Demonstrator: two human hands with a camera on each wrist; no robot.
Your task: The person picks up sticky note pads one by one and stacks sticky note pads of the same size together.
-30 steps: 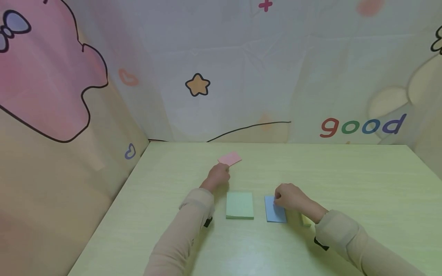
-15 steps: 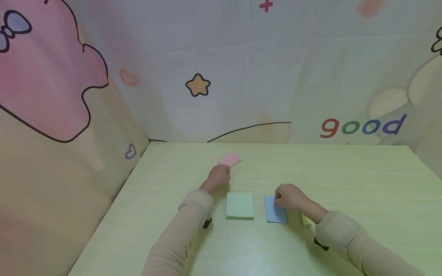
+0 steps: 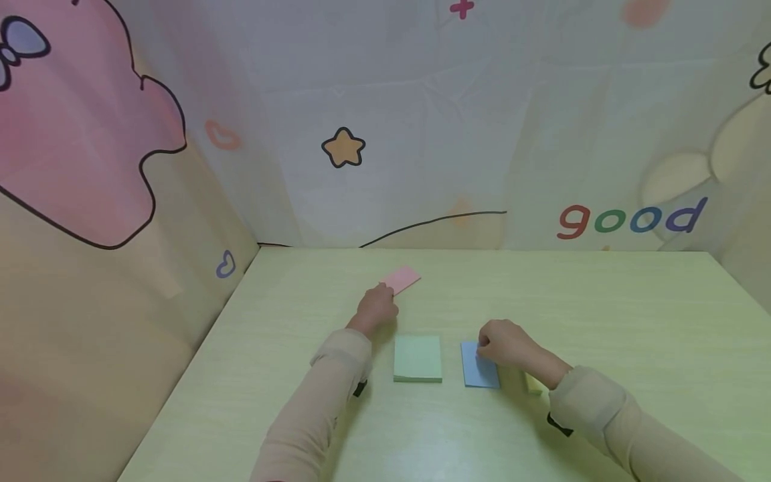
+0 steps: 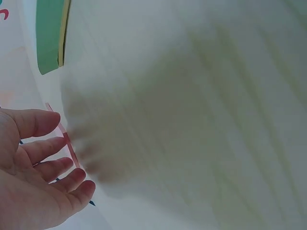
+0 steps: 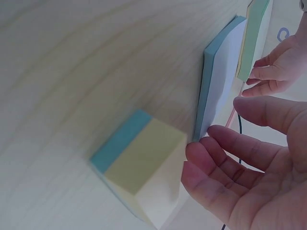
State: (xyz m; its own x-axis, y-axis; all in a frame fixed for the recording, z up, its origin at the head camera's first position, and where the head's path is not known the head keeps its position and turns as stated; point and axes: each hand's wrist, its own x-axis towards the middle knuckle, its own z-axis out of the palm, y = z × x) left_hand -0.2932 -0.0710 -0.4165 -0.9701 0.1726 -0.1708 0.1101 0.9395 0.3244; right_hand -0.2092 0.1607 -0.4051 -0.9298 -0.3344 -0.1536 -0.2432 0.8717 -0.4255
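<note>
A pink sticky-note pad (image 3: 402, 279) lies askew at the back of the table. My left hand (image 3: 375, 310) reaches to its near left corner, partly covering it. In the left wrist view the fingers are loosely bent, the forefinger at the edge of the pink pad and the thumb apart. My right hand (image 3: 508, 343) is over the right side of a blue sticky-note pad (image 3: 476, 373). In the right wrist view its fingertips meet the blue pad's end, and the thumb (image 5: 261, 111) stays clear of the fingers. A green sticky-note pad (image 3: 417, 359) lies between both hands.
Beneath the right wrist sits a small, thick yellow block of notes (image 3: 533, 384), mostly hidden in the head view; the right wrist view shows a blue layer (image 5: 122, 139) on it. A printed cloth backdrop (image 3: 397, 161) rises behind the pale table (image 3: 632, 314).
The left hand has shifted slightly left and back, and the pink pad has turned a little with its near corner more exposed. The right hand and the other pads keep their places.
</note>
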